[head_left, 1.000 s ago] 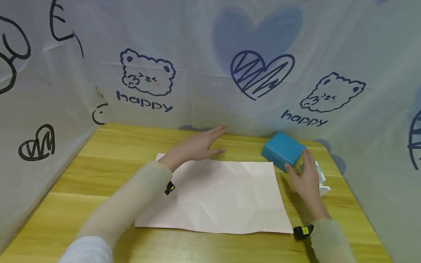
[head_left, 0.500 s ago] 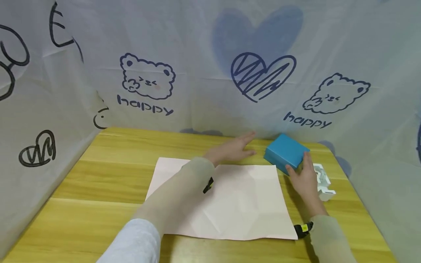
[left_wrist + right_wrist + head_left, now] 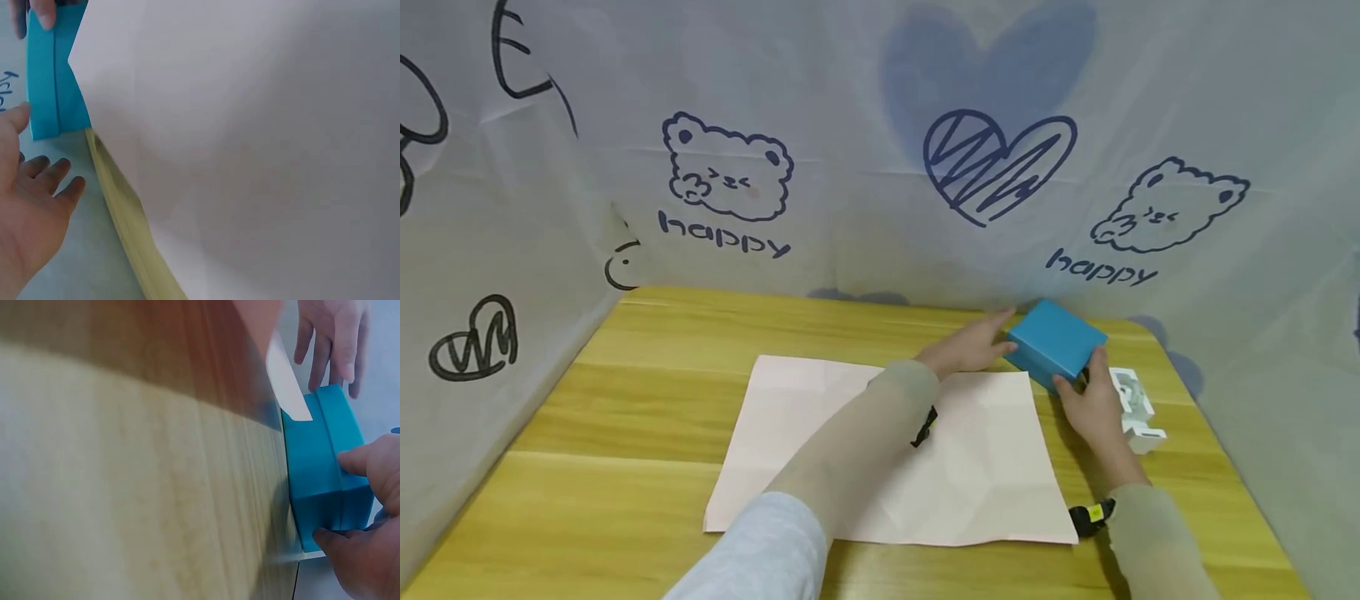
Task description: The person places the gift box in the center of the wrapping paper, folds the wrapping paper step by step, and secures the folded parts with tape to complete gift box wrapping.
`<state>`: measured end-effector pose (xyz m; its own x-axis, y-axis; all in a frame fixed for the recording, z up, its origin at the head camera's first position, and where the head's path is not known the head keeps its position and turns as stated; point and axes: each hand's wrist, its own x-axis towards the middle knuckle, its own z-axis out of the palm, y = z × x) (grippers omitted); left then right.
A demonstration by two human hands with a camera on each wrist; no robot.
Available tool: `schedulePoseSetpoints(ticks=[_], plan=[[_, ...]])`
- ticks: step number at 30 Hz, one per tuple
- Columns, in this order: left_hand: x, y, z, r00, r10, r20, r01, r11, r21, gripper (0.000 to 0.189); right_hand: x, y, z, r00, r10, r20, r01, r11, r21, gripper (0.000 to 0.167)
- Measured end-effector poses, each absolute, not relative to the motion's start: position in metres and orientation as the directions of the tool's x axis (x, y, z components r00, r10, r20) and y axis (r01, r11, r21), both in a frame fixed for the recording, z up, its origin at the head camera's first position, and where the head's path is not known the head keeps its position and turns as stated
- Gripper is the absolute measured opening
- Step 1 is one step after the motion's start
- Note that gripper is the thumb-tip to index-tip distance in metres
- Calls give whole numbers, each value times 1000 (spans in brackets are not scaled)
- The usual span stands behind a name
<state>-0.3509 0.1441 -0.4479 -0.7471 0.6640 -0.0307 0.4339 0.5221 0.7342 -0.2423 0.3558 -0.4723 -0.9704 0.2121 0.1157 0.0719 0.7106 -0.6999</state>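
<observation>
A blue box (image 3: 1056, 337) with a lid sits at the back right of the wooden table. My right hand (image 3: 1092, 408) grips its near right corner, thumb on one face and fingers on the adjoining one, as the right wrist view also shows. From the left, my left hand (image 3: 970, 346) reaches to the box with its fingers spread, fingertips right at the box's left side. In the left wrist view, the left hand (image 3: 34, 212) has its thumb near the lower end of the box (image 3: 44, 81). Under the left forearm lies a creased pale pink paper sheet (image 3: 970, 475).
A white molded piece (image 3: 1135, 396) with hollows lies just right of my right hand, partly hidden by it. The wooden table (image 3: 587, 450) ends at the back against a hanging white cloth (image 3: 850, 208) with drawings.
My left hand has moved right across the paper and up to the blue box's left side. The right hand stays at the box's near right corner, and the box has barely moved.
</observation>
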Motion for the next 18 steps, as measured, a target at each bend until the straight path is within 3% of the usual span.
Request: schedulePoseSetpoints(ticks=[11, 18], plan=[[-345, 166, -455, -768, 634, -87, 380, 562, 735, 71, -244, 351, -471, -968, 218, 124, 75, 724, -686, 87], [-345, 167, -459, -803, 590, -80, 327, 549, 769, 63, -245, 353, -471, -968, 242, 67, 126, 698, -705, 89]])
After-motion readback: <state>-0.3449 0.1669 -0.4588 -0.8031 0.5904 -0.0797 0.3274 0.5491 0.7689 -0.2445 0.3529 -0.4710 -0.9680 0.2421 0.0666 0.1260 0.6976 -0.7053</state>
